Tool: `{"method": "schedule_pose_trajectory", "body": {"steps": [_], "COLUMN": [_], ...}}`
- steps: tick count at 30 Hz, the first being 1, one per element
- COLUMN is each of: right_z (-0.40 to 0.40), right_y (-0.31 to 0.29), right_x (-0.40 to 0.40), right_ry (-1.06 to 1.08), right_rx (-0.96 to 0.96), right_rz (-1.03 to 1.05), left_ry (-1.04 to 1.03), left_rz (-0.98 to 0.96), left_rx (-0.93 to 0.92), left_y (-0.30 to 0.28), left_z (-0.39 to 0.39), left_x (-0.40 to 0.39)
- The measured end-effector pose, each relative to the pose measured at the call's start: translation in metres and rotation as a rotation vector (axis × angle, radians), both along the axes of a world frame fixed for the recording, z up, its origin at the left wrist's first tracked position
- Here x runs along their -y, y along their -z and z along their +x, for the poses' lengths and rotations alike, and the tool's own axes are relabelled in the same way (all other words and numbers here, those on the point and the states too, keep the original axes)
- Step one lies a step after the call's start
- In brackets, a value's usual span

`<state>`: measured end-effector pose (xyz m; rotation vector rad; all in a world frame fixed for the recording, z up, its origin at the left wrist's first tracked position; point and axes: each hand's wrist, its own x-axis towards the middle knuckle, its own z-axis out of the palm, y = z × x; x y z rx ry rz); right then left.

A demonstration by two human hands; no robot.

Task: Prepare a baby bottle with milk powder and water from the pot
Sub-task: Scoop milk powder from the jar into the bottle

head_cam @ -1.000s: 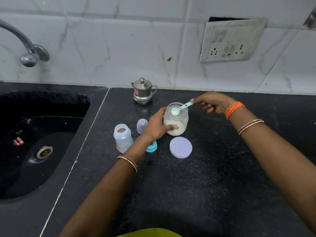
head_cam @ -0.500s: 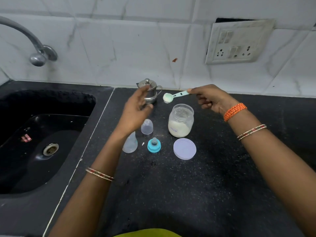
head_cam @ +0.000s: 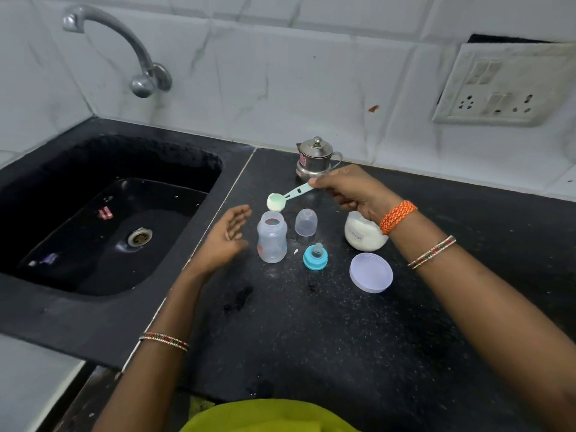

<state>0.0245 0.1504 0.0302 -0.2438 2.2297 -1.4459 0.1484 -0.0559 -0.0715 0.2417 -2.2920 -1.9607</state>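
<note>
Right hand at frame centre, wrist bent, fingers pinched on scoop handle; powder-filled bowl hovered just above open mouth of baby bottle. Left hand just left of bottle, palm turned toward it, fingers straight, loosely spread, holding nothing, not touching. Bottle upright on black desk. Powder jar partly hidden behind right wrist. Steel pot at wall, above centre.

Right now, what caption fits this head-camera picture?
Right hand holds a scoop of milk powder over the open baby bottle.
</note>
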Motion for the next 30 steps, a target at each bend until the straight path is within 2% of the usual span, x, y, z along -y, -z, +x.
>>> {"method": "schedule_pose_trajectory", "body": {"steps": [4,11,17,20,22,30], "right_z": [0.003,0.010,0.029,0.048,0.060,0.069], "right_y": [0.001,0.000,0.006,0.012,0.018,0.027], "right_x": [0.009,0.014,0.019,0.019,0.019,0.007], "right_ry": [-0.026,-0.072,-0.089,-0.227,-0.322,-0.442], "right_rx": [-0.058,-0.239,-0.856,-1.172,-1.284,-1.371], "right_rz": [0.069,0.167,0.372,0.414,0.360,0.279], "left_ry": [0.118,0.119,-0.001,-0.040,-0.054,-0.047], "left_rz": [-0.014,0.055,-0.018,-0.031,-0.033,-0.042], "left_rx": [0.068,0.018,-0.037,-0.077,-0.102,-0.155], "left_y": [0.013,0.025,0.024,0.018,0.013,0.010], "left_z": [-0.001,-0.015,-0.023,-0.026,-0.028,-0.029], "left_x": [-0.005,-0.015,-0.022,-0.026,-0.028,-0.028]}}
